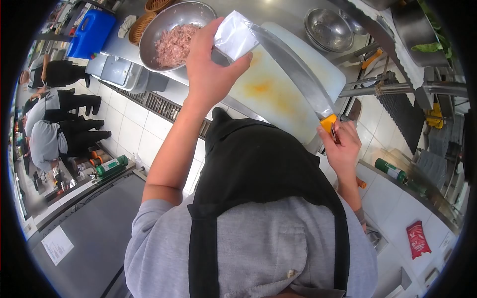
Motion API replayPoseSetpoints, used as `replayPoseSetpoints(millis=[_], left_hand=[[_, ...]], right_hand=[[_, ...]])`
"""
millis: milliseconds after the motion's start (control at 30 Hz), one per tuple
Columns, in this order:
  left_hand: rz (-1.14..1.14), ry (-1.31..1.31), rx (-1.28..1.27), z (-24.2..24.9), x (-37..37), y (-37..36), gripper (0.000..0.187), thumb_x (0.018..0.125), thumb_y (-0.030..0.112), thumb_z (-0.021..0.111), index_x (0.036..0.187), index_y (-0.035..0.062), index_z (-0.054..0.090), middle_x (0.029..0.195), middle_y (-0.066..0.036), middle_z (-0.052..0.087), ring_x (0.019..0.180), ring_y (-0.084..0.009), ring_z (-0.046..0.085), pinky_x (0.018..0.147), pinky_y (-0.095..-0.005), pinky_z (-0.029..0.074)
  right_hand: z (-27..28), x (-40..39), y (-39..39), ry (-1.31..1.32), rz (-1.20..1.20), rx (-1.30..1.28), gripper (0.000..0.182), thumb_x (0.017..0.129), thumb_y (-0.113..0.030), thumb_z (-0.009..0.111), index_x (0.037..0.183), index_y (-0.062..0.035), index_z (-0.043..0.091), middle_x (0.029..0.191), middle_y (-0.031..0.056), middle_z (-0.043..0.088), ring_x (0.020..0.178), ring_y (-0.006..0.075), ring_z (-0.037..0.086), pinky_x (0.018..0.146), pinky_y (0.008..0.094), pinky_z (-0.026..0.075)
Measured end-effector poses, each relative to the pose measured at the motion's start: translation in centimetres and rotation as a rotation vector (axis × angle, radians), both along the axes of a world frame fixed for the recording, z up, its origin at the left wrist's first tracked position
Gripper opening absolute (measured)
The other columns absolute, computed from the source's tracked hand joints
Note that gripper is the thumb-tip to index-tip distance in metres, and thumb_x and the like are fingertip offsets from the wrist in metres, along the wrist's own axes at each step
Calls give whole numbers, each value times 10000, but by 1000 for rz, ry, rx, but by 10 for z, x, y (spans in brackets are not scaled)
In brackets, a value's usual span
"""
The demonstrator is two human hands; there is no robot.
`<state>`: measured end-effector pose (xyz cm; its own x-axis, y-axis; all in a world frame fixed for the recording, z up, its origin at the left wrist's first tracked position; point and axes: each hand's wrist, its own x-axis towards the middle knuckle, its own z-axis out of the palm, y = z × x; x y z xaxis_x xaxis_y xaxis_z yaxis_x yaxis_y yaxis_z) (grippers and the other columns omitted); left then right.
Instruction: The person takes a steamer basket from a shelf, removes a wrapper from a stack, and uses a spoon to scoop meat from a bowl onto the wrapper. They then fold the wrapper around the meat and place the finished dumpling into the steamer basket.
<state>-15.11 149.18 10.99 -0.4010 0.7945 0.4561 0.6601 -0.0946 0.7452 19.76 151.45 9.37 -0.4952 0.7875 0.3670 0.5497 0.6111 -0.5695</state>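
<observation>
My left hand [211, 67] grips a white, slightly shiny square block [235, 36] between thumb and fingers; its surface looks creased, and what it is made of does not show. In my right hand [342, 144] is the yellow handle of a long, broad-bladed knife [296, 70]. The blade slants up and left over the cutting board, its tip right at the block's right edge. Yellow-orange stains mark the pale cutting board [248, 92]. Behind my left hand stands a metal bowl [149, 37] with pinkish minced meat [175, 45] in it.
Stacked metal bowls [328, 30] stand at the back right of the counter. Wicker baskets [142, 27] and a blue jug [92, 34] are at the upper left. A metal pot [422, 37] is at the upper right. Several people [49, 139] work at the far left.
</observation>
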Motion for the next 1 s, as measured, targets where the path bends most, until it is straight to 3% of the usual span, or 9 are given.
replayPoseSetpoints(millis=[700, 767, 833, 867, 1000], left_hand=[[-56, -144, -99, -2, -9, -5, 707, 771, 68, 876, 1416, 7, 591, 1257, -84, 686, 1131, -176, 680, 998, -331, 550], [3, 93, -80, 1, -3, -6, 718, 746, 88, 883, 1406, 34, 605, 1276, -101, 671, 1174, -244, 658, 1020, -368, 530], [-149, 296, 63, -12, 7, -7, 728, 727, 107, 883, 1400, 56, 611, 1305, -139, 646, 1234, -331, 604, 1057, -414, 498], [-249, 201, -11, -16, 25, -11, 735, 719, 109, 882, 1399, 62, 607, 1337, -173, 626, 1281, -373, 559, 1098, -444, 469], [-185, 23, -138, -38, 61, -13, 730, 742, 146, 897, 1403, 63, 598, 1312, -164, 631, 1205, -340, 623, 1029, -421, 521]], right_hand=[[-7, -14, -10, 15, -8, 65, 252, 783, -42, 865, 741, -14, 618, 628, 76, 493, 581, 246, 449, 582, 373, 371], [-7, -19, -11, -2, -21, 79, 252, 784, -42, 865, 741, -13, 618, 629, 77, 492, 582, 243, 450, 584, 372, 371], [-7, -27, -11, 88, -29, 98, 263, 792, -53, 866, 741, -11, 611, 638, 80, 494, 586, 236, 456, 586, 364, 375], [-2, -33, -13, 87, -27, 97, 263, 792, -53, 866, 741, -11, 611, 638, 80, 494, 586, 236, 456, 586, 364, 375], [23, -47, -5, 145, -144, 18, 254, 801, -74, 874, 770, 8, 635, 656, 86, 499, 597, 235, 465, 581, 361, 384]])
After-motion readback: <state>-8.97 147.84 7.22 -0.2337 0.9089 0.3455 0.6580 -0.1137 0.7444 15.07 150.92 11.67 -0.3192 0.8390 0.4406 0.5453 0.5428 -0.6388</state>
